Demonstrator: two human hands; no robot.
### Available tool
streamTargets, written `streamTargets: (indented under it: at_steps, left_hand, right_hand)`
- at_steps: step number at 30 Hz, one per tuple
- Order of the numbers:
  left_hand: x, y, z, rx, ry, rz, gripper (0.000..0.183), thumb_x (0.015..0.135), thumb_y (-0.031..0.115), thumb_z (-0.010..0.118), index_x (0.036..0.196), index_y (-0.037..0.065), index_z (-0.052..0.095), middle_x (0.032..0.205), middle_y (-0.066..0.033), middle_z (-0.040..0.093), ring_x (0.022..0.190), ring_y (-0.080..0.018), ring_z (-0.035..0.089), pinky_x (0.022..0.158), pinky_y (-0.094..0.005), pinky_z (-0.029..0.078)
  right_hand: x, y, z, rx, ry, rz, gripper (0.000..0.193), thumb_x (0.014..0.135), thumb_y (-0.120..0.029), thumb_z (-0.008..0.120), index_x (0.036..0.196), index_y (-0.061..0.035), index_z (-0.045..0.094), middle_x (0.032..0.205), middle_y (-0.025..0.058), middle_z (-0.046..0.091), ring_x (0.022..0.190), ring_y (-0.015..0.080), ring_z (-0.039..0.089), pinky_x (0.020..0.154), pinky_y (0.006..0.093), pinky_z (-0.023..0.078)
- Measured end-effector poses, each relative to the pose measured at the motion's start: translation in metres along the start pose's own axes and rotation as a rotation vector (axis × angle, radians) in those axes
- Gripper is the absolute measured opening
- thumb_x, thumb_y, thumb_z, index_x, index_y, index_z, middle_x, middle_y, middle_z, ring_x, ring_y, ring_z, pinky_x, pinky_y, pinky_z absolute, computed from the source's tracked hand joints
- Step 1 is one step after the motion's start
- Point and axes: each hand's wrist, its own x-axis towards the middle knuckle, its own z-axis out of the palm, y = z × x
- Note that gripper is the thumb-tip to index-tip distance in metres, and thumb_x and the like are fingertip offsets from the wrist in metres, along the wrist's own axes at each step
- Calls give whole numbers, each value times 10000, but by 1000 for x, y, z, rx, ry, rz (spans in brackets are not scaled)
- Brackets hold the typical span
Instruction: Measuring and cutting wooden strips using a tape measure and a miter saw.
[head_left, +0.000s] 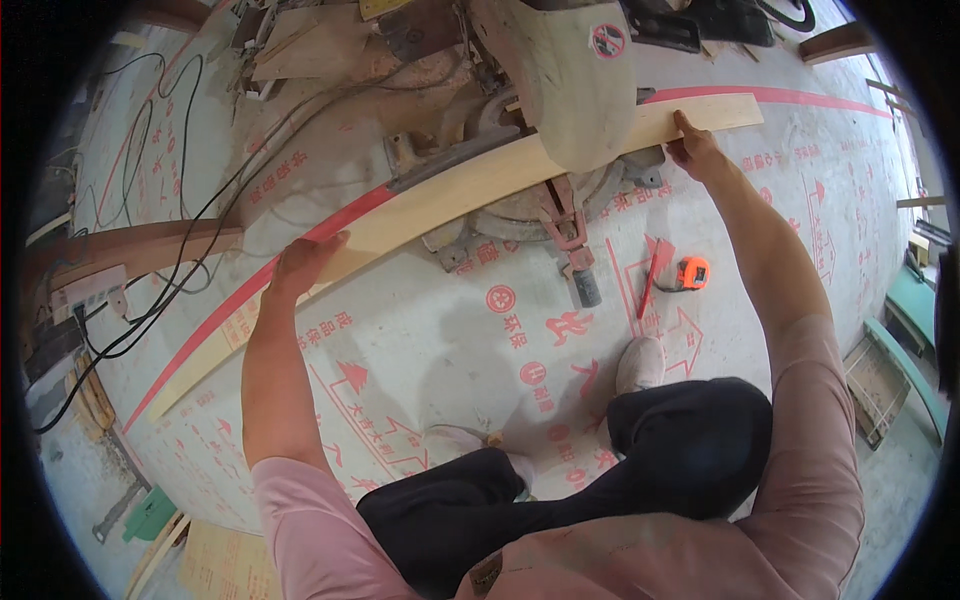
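Holding one board (430, 205) with both hands. Left hand (303, 266) is closed over it left of the saw, digits reaching onto the top face. Right hand (694, 147) grips near the far right end, one digit up on the face, the rest curled at the near edge. Underside hidden, so can't tell how far either wraps.

Board: pale, long, narrow, broad face up. Long axis runs across the body, slanting: left end points near-left, right end points far-right. Looks bowed, but the lens bends straight edges. Left length runs well past the left hand; only a short piece sticks out beyond the right.

Middle crosses the saw (572, 90), passing below its cream cover; grey fence (455, 160) along the far edge. Saw's handle (586, 288) points back toward the person.

Nearer in, on the printed floor sheet (460, 345): orange tape measure (694, 273), red pen (650, 285) just left of it. Shoes (640, 365) planted below those.

Far left: black cables (182, 268) loop over a brown beam (205, 238). Right rim: green curved pieces (907, 300).
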Motion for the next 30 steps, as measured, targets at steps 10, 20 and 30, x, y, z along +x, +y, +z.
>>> streamTargets:
  at_steps: [10, 20, 30]
  left_hand:
    - [23, -14, -5, 16, -73, -52, 911, 785, 846, 539, 794, -49, 709, 772, -199, 655, 808, -291, 643, 794, -436, 481]
    - [11, 3, 1, 127, 347, 294, 630, 830, 590, 688, 1108, 25, 677, 1097, -215, 654, 1080, -352, 612, 951, -464, 447]
    - [-16, 200, 83, 479, 465, 768, 696, 872, 254, 706, 1505, 333, 428, 1631, -168, 218, 1374, -423, 388, 1095, -687, 302]
  right_hand:
    - [10, -6, 16, -65, 1, 149, 525, 881, -618, 692, 1032, -118, 636, 890, 32, 628, 802, 171, 569, 727, 366, 444]
    - [0, -10, 12, -85, -31, 174, 533, 874, -641, 682, 1046, -140, 618, 925, 21, 625, 877, 181, 562, 801, 395, 442]
    - [3, -10, -3, -161, -106, 237, 542, 853, -693, 665, 927, -159, 609, 866, -3, 659, 840, 163, 578, 727, 364, 411]
